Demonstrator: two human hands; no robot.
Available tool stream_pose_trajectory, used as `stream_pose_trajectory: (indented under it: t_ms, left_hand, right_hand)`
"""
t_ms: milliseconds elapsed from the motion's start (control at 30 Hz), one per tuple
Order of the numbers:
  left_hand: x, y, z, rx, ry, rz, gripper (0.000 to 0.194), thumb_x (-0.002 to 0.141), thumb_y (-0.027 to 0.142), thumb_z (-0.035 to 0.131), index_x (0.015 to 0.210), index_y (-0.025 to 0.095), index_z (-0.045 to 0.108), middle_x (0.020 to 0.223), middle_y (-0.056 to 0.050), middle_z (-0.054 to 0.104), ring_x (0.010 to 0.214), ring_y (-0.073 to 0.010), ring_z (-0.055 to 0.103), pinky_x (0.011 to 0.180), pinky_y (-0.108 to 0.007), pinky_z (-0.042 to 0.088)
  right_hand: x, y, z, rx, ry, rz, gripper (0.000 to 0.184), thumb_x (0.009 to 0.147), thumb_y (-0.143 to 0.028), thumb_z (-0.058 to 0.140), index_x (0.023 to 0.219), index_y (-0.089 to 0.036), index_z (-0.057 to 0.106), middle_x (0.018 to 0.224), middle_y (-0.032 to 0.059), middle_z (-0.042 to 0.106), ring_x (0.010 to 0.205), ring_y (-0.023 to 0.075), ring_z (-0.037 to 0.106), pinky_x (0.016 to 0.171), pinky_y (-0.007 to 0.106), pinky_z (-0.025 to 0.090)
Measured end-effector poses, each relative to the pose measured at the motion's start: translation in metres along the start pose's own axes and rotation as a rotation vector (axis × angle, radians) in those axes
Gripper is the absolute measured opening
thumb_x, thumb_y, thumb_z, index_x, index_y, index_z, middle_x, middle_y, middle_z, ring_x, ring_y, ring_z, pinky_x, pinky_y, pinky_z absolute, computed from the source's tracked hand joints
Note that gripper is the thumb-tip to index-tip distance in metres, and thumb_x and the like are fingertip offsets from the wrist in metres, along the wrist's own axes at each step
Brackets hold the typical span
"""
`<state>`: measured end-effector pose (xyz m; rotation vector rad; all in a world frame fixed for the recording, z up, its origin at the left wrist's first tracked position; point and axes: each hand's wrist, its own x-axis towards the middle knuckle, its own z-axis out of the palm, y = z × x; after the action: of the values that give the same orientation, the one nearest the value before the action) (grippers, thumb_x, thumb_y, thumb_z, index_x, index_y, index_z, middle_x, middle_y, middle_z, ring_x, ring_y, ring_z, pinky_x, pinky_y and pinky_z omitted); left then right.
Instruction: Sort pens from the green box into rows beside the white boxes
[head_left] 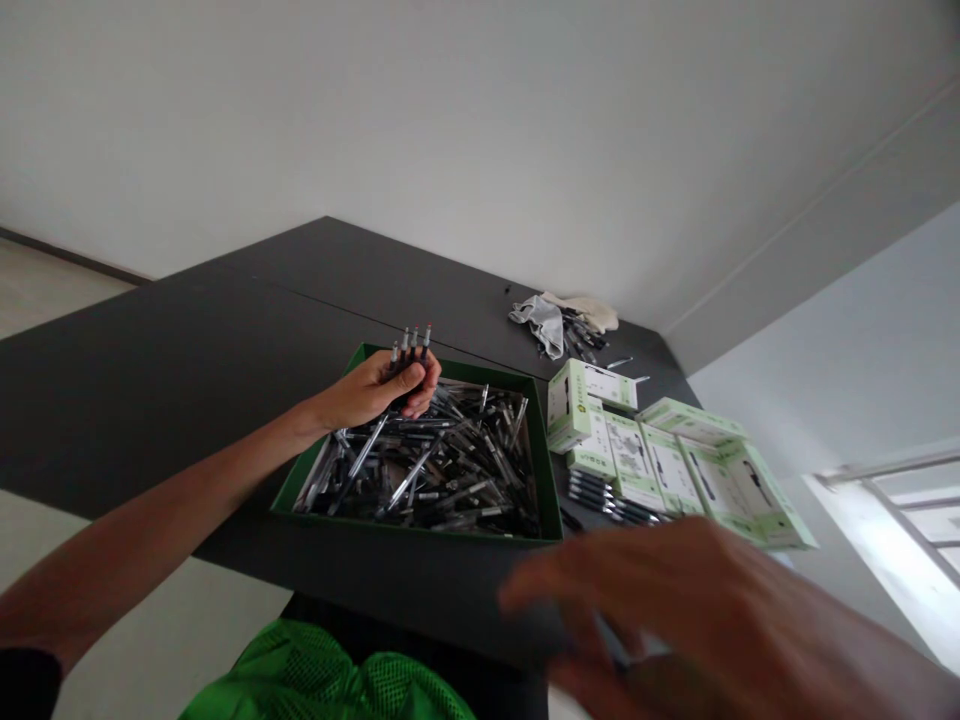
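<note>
My left hand [401, 385] is closed around several pens [410, 345] whose tips point up. It is above the back left part of a green box [551, 490] full of loose black and clear pens [457, 455]. My right hand [675, 610] is close to the camera, in front of and to the right of the box, and blurred by motion. Something pale and dark shows between its fingers, too smeared to name. Beyond it, a row of dark pens [600, 495] lies beside the box's right side.
Light green pen cartons [637, 465] stand and lie on the dark table [172, 340] to the right. Farther back are a grey cloth [546, 322], a cream cloth [592, 308] and more loose pens [581, 337]. A pale wall [450, 130] borders the table's far edge.
</note>
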<state>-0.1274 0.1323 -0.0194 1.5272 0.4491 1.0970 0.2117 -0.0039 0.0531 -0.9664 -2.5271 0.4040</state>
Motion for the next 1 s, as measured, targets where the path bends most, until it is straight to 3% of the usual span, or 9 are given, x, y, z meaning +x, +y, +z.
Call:
stream_pose_trajectory:
  t_ms: [67, 167, 233, 333, 433, 600, 767, 900, 1000]
  left_hand:
    - [0.0, -0.002, -0.001, 0.043, -0.007, 0.001, 0.036, 0.105, 0.052, 0.063, 0.105, 0.016, 0.067, 0.068, 0.003, 0.052, 0.059, -0.0115, 0.051, 0.059, -0.027, 0.049]
    - [0.0, -0.003, -0.002, 0.096, -0.021, 0.002, 0.043, 0.104, 0.057, 0.062, 0.11, 0.015, 0.07, 0.068, 0.001, 0.055, 0.06, -0.0128, 0.052, 0.059, -0.028, 0.049]
    - [0.0, -0.002, -0.002, 0.145, -0.008, 0.001, 0.047, 0.104, 0.06, 0.06, 0.103, 0.014, 0.07, 0.068, 0.001, 0.056, 0.061, -0.0131, 0.053, 0.059, -0.027, 0.048]
    - [-0.001, 0.001, -0.003, 0.241, -0.002, 0.002, 0.054, 0.104, 0.065, 0.057, 0.088, 0.015, 0.067, 0.067, -0.001, 0.059, 0.062, -0.0137, 0.055, 0.062, -0.027, 0.048]
    - [-0.002, 0.003, -0.004, 0.289, -0.017, -0.01, 0.057, 0.104, 0.068, 0.054, 0.085, 0.015, 0.067, 0.068, -0.002, 0.06, 0.064, -0.0144, 0.056, 0.064, -0.027, 0.05]
    - [-0.006, 0.002, -0.006, 0.297, 0.005, -0.018, 0.055, 0.102, 0.066, 0.059, 0.084, 0.016, 0.071, 0.07, -0.003, 0.068, 0.066, -0.0144, 0.064, 0.07, -0.027, 0.056]
    - [-0.005, -0.003, -0.005, 0.08, 0.001, -0.019, 0.047, 0.104, 0.058, 0.062, 0.116, 0.016, 0.079, 0.098, -0.012, 0.082, 0.087, -0.0224, 0.08, 0.08, -0.033, 0.066]
    - [0.002, -0.003, -0.004, 0.002, 0.012, 0.05, 0.047, 0.105, 0.054, 0.063, 0.129, 0.017, 0.078, 0.12, -0.02, 0.081, 0.11, -0.029, 0.079, 0.092, -0.04, 0.067]
    - [0.004, -0.002, -0.003, 0.002, -0.001, 0.084, 0.045, 0.106, 0.052, 0.061, 0.132, 0.018, 0.076, 0.121, -0.02, 0.081, 0.108, -0.0278, 0.08, 0.092, -0.04, 0.067]
  right_hand:
    - [0.058, -0.002, -0.009, -0.007, 0.059, 0.025, 0.03, 0.104, -0.041, 0.064, 0.132, -0.042, 0.073, 0.109, 0.0028, 0.078, 0.093, 0.0222, 0.074, 0.076, 0.038, 0.058]
    - [0.134, -0.003, -0.003, 0.02, 0.151, 0.096, 0.02, 0.102, -0.036, 0.069, 0.117, -0.025, 0.078, 0.106, 0.0058, 0.079, 0.091, 0.0205, 0.072, 0.081, 0.035, 0.053]
    - [0.165, 0.001, 0.011, 0.077, 0.179, 0.054, 0.016, 0.1, -0.032, 0.073, 0.113, -0.023, 0.077, 0.103, 0.0037, 0.077, 0.086, 0.0173, 0.069, 0.078, 0.031, 0.049]
    - [0.182, 0.01, 0.036, 0.18, 0.229, 0.022, 0.01, 0.096, -0.027, 0.078, 0.103, -0.022, 0.076, 0.096, 0.0018, 0.075, 0.087, 0.016, 0.067, 0.079, 0.029, 0.047]
    - [0.183, 0.017, 0.048, 0.239, 0.291, 0.035, 0.008, 0.094, -0.026, 0.081, 0.098, -0.021, 0.076, 0.092, 0.0014, 0.072, 0.086, 0.0156, 0.065, 0.079, 0.029, 0.047]
    - [0.182, 0.018, 0.047, 0.315, 0.24, 0.008, 0.006, 0.095, -0.026, 0.078, 0.096, -0.02, 0.077, 0.094, 0.0012, 0.07, 0.078, 0.0124, 0.06, 0.073, 0.027, 0.046]
    - [0.171, 0.016, 0.03, 0.36, 0.28, 0.032, 0.014, 0.096, -0.033, 0.075, 0.094, -0.02, 0.074, 0.092, 0.0001, 0.072, 0.077, 0.0118, 0.061, 0.074, 0.026, 0.048]
    - [0.134, 0.02, -0.002, 0.429, 0.358, 0.126, 0.021, 0.098, -0.041, 0.069, 0.098, -0.02, 0.071, 0.091, 0.0014, 0.074, 0.08, 0.0142, 0.065, 0.075, 0.028, 0.053]
    - [0.08, 0.038, -0.029, 0.377, 0.462, 0.254, 0.024, 0.098, -0.044, 0.068, 0.104, -0.021, 0.073, 0.093, 0.0036, 0.076, 0.079, 0.0163, 0.067, 0.075, 0.031, 0.055]
